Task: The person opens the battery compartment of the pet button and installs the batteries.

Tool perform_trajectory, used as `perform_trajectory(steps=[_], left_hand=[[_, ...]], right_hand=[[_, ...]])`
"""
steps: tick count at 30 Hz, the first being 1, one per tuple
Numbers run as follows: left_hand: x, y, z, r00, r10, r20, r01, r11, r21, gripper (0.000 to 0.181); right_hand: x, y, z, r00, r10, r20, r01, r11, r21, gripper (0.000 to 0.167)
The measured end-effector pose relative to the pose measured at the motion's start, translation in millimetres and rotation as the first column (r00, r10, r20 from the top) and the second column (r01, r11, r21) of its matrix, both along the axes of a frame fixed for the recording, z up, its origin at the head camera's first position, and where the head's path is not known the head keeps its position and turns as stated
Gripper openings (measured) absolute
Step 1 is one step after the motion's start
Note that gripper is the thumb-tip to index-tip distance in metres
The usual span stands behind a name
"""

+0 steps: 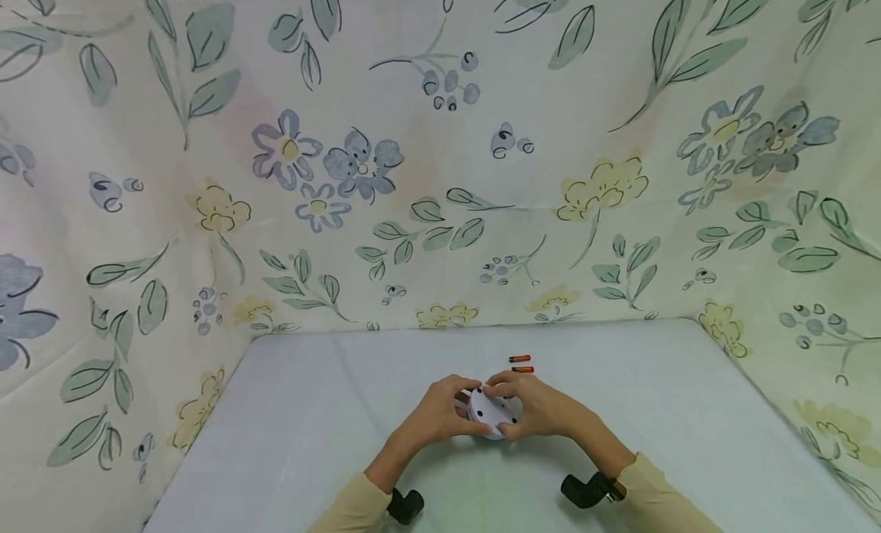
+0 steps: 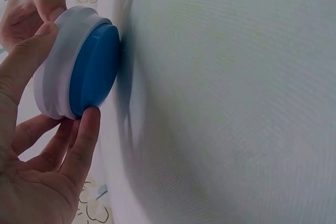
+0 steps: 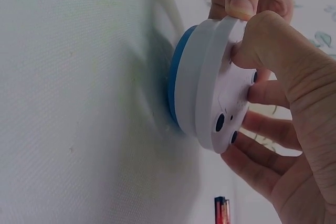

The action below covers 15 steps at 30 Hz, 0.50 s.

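Note:
Both hands hold a round white device (image 1: 490, 414) with a blue domed face (image 2: 98, 69), low over the table, blue side down. Its white underside (image 3: 231, 95) faces up and carries black round feet. My left hand (image 1: 437, 412) grips it from the left, thumb on the near rim and fingers at the far edge, as the left wrist view shows. From the right, my right hand (image 1: 542, 407) grips the rim, with thumb and fingertips on the white underside. Just beyond the hands lie two small red-and-black batteries (image 1: 520, 359).
The white-covered table (image 1: 330, 411) stretches around the hands. Floral cloth (image 1: 440, 158) hangs behind and at both sides. Each wrist wears a black camera, such as the one on the right wrist (image 1: 585, 491).

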<state>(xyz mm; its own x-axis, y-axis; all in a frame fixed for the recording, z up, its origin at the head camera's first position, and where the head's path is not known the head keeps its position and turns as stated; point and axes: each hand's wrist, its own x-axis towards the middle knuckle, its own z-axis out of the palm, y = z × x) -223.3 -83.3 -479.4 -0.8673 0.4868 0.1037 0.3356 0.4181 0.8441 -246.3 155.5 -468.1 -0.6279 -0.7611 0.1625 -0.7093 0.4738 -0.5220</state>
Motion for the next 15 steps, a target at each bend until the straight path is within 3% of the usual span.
perform_trajectory(steps=[15], left_hand=[[-0.4, 0.8, 1.1, 1.0, -0.008, -0.008, 0.007, 1.0, -0.024, 0.068]], right_hand=[[-1.6, 1.9, -1.5, 1.0, -0.009, 0.01, 0.009, 1.0, 0.005, 0.057]])
